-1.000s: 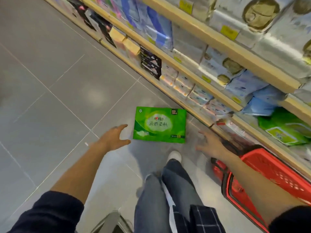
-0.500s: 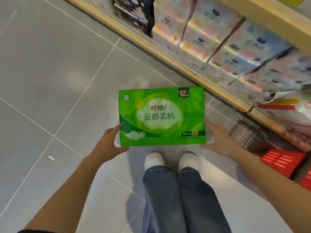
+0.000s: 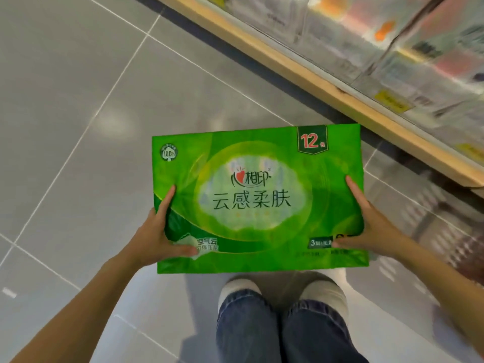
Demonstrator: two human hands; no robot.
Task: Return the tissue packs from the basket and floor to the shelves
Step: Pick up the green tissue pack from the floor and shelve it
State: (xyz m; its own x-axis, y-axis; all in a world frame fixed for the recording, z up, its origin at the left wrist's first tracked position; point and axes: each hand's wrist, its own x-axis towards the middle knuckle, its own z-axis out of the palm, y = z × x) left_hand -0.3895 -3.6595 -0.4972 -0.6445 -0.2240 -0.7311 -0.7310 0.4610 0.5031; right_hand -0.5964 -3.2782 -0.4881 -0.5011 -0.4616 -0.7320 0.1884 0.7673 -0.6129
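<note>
A large green tissue pack [image 3: 258, 197] with Chinese lettering and a "12" badge fills the middle of the head view, its printed face turned up. My left hand [image 3: 157, 231] grips its left edge, thumb lying on the front. My right hand [image 3: 372, 226] grips its right edge the same way. The pack is held flat just above the grey floor, in front of my shoes. The basket is out of view.
A wooden bottom shelf edge [image 3: 327, 85] runs diagonally across the upper right, stocked with blurred pale tissue packs [image 3: 408, 48]. Grey tiled floor [image 3: 78, 100] spreads to the left. My two white shoes [image 3: 282, 292] and jeans legs are directly below the pack.
Both hands went from reaching beside the pack on the floor to gripping its two sides. The pack now appears larger and closer to the camera.
</note>
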